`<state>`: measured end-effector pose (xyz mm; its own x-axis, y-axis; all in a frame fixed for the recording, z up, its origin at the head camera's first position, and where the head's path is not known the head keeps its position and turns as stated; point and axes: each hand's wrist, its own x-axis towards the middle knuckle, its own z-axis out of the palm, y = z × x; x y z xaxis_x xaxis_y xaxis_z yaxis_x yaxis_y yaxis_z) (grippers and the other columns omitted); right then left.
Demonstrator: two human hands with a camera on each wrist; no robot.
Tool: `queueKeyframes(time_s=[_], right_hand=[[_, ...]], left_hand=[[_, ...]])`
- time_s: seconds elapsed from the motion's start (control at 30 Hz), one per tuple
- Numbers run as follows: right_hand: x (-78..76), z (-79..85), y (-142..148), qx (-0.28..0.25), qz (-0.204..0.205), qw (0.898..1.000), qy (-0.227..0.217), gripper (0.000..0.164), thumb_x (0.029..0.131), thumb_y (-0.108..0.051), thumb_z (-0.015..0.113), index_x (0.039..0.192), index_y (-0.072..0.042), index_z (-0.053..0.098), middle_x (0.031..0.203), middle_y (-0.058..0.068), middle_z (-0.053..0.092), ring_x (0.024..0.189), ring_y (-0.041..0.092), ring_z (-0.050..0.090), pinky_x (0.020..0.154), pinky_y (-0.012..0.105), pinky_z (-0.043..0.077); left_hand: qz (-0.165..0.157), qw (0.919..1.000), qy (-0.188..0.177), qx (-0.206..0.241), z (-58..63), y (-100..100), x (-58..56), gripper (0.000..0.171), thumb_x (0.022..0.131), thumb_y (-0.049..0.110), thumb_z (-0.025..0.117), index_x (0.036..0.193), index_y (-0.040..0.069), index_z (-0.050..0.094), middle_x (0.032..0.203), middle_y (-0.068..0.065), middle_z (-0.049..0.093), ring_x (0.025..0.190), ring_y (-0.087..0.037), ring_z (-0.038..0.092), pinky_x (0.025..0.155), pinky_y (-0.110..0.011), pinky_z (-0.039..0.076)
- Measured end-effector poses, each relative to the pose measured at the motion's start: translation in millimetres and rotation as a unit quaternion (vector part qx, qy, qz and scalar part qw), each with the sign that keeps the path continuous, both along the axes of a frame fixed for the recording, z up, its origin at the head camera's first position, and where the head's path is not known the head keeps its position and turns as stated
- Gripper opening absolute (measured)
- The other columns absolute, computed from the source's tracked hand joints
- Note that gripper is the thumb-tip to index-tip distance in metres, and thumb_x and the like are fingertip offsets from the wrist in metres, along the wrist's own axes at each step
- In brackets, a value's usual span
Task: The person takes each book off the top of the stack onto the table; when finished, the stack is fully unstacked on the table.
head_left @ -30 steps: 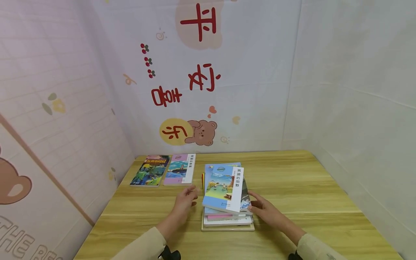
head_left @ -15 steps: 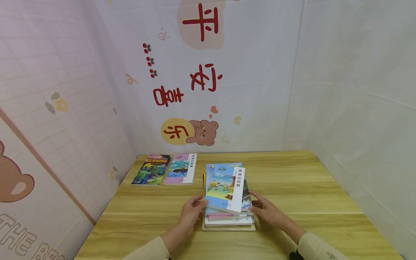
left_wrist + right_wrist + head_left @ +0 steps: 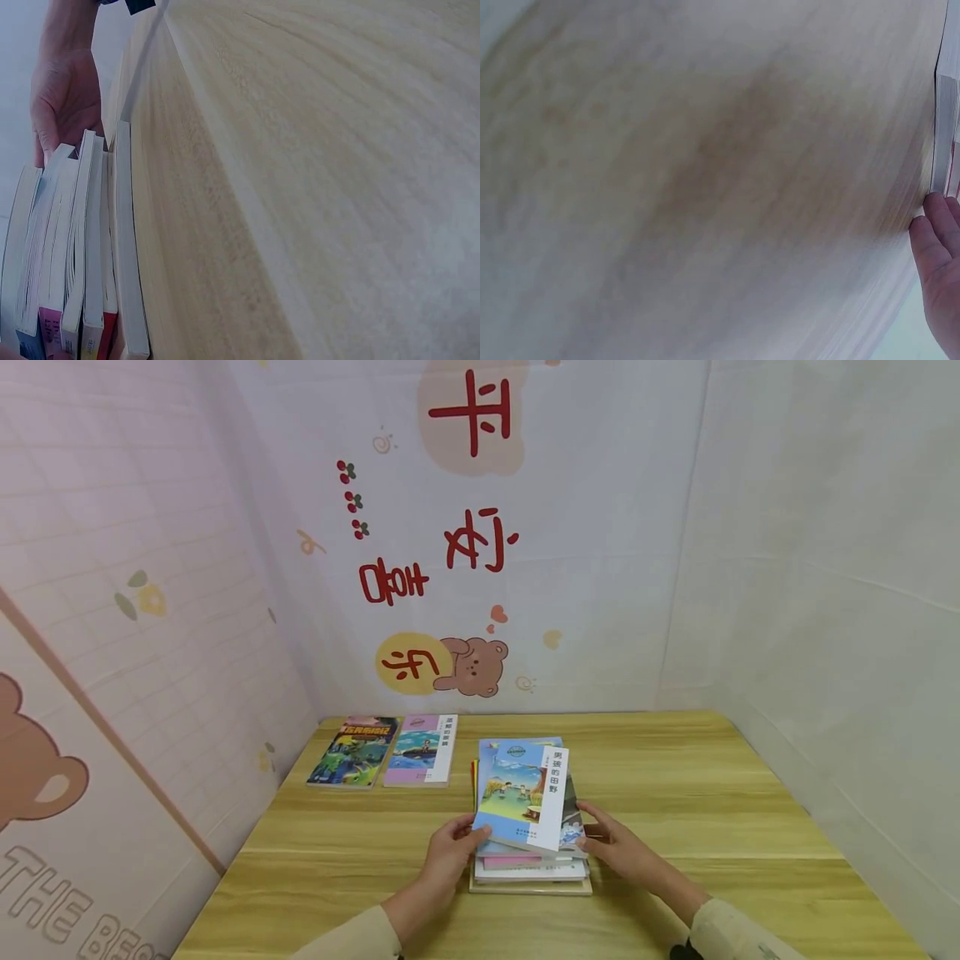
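Note:
A stack of several books (image 3: 525,862) lies on the table, topped by a blue picture-cover book (image 3: 517,793) set slightly askew. My left hand (image 3: 447,860) holds this top book at its lower left corner, thumb over the cover and fingers at the side of the stack. Along the stack's right side my right hand (image 3: 618,852) rests its fingertips, the thumb at the lower corner of a dark-covered book (image 3: 572,827) beneath the blue one. In the right wrist view, straight fingers (image 3: 936,232) touch the page edges. The left wrist view shows the stacked books (image 3: 75,247) edge-on.
Two books lie flat at the table's back left: a green jungle-cover book (image 3: 352,752) and a pink-bordered book (image 3: 422,752). The wooden table (image 3: 675,777) extends to both sides. A printed white cloth (image 3: 600,527) hangs behind and along the sides.
My left hand has moved right to the stack, and its thumb has come over the blue book's corner. My right hand stays at the stack's right side.

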<state>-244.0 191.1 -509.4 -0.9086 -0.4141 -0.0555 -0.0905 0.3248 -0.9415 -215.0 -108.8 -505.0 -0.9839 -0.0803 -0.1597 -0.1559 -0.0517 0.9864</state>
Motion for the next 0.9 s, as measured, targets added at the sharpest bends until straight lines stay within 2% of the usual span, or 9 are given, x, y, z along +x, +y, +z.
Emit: queueKeyframes(time_s=[0.17, 0.33, 0.47, 0.77, 0.9], right_hand=[[-0.2, -1.0, 1, -0.004, 0.004, 1.0, 0.001, 0.067, 0.101, -0.018, 0.059, 0.157, -0.004, 0.024, 0.144, 0.037, 0.039, 0.132, 0.05, 0.041, 0.1, 0.053, 0.044], [0.0, -0.9, 1, -0.007, 0.005, 1.0, -0.003, 0.068, 0.101, -0.019, 0.06, 0.157, -0.004, 0.023, 0.142, 0.037, 0.042, 0.131, 0.05, 0.042, 0.1, 0.053, 0.045], [0.1, -0.7, 1, -0.008, 0.005, 1.0, -0.003, 0.068, 0.101, -0.018, 0.06, 0.157, -0.004, 0.023, 0.142, 0.037, 0.042, 0.131, 0.049, 0.042, 0.1, 0.052, 0.045], [0.5, -2.6, 1, 0.002, -0.005, 1.0, 0.008, 0.066, 0.1, -0.018, 0.06, 0.156, -0.004, 0.027, 0.141, 0.035, 0.044, 0.13, 0.049, 0.044, 0.101, 0.054, 0.042], [0.5, -2.2, 1, 0.004, -0.009, 1.0, 0.009, 0.066, 0.1, -0.017, 0.06, 0.156, -0.004, 0.028, 0.141, 0.035, 0.044, 0.13, 0.049, 0.044, 0.101, 0.056, 0.042]], left_hand=[[0.009, 0.9997, 0.013, -0.019, -0.5, 2, -0.5, 0.055, 0.088, 0.019, 0.078, 0.13, -0.009, 0.057, 0.105, -0.011, 0.058, 0.091, -0.019, 0.054, 0.073, -0.028, 0.05], [0.007, 0.9996, 0.018, -0.021, 1.1, 2, -0.8, 0.05, 0.087, 0.015, 0.078, 0.126, -0.01, 0.059, 0.105, -0.012, 0.059, 0.091, -0.019, 0.056, 0.074, -0.029, 0.051], [0.005, 0.9997, 0.006, -0.022, 2.6, 0, -4.5, 0.049, 0.089, 0.014, 0.076, 0.127, -0.011, 0.058, 0.107, -0.013, 0.06, 0.089, -0.019, 0.056, 0.074, -0.033, 0.051], [0.016, 0.9995, -0.026, -0.002, 4.7, -10, -11.5, 0.049, 0.091, 0.012, 0.07, 0.132, -0.01, 0.055, 0.117, -0.015, 0.062, 0.093, -0.023, 0.058, 0.084, -0.043, 0.05], [-0.004, 0.9995, -0.027, -0.013, 4.3, -12, -11.4, 0.055, 0.092, 0.019, 0.071, 0.135, -0.01, 0.052, 0.115, -0.013, 0.064, 0.093, -0.021, 0.06, 0.084, -0.042, 0.05]])
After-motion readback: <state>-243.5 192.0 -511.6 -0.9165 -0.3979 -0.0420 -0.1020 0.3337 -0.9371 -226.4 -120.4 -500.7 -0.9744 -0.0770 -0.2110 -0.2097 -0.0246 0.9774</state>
